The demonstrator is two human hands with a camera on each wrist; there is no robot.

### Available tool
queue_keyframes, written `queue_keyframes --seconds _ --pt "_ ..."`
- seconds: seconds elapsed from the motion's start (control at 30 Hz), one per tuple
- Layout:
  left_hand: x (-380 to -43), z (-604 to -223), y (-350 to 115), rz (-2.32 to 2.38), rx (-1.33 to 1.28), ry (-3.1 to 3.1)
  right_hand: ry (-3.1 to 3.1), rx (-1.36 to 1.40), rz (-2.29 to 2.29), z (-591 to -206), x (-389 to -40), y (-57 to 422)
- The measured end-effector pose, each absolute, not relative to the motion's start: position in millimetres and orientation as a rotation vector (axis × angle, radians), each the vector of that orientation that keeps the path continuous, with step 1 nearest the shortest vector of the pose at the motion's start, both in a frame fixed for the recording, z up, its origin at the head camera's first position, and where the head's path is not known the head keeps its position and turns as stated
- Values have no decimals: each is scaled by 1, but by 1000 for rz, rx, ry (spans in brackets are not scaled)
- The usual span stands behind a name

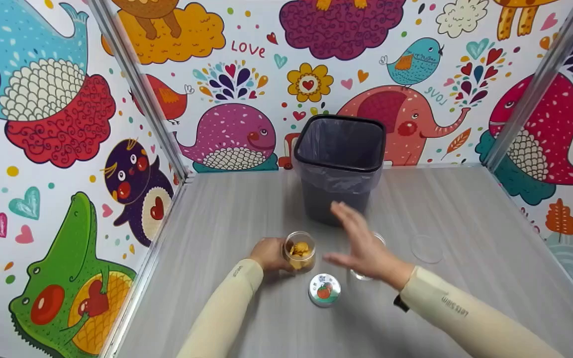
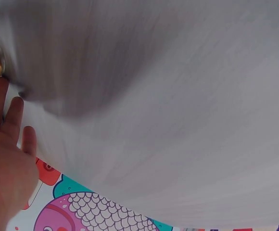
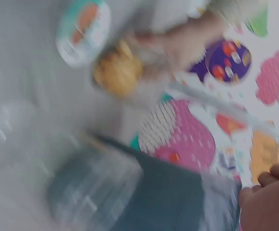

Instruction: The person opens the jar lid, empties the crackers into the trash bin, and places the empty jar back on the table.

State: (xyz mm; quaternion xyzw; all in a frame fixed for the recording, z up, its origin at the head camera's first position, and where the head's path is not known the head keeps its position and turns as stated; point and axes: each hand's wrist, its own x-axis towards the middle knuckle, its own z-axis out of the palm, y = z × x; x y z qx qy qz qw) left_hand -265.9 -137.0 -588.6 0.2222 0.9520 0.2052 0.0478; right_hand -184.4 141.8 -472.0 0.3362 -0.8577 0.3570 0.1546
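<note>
My left hand (image 1: 270, 254) holds a clear jar (image 1: 306, 263) from its left side; the jar is uncapped, with orange-yellow snack pieces (image 1: 299, 249) inside. At the left edge of the left wrist view, fingers (image 2: 12, 115) lie against the jar. In front of the bin, my right hand (image 1: 366, 251) is raised with its fingers extended and thumb apart, holding nothing. Partly hidden behind it is a clear container (image 1: 378, 238). Just right of the jar lies a round lid (image 1: 324, 290) with a red fruit picture. The right wrist view is blurred.
A dark bin (image 1: 338, 194) lined with a clear bag stands at the back against the patterned wall (image 1: 241, 89). On the table (image 1: 465, 214) to the right lies a thin clear disc (image 1: 427, 248). Metal frame posts (image 1: 140, 89) edge the side panels.
</note>
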Motion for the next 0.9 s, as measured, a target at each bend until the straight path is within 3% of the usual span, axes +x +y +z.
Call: queue_keyframes --seconds 0.23,0.5,0.9 --pt "-266 -589 -138 627 661 2902 -2337 643 1204 -434 -224 175" --pt "-266 -589 -138 630 668 2912 -2488 293 1183 -434 -275 213" --pt "-266 -588 -137 592 674 2921 -2708 154 1284 -440 -310 212"
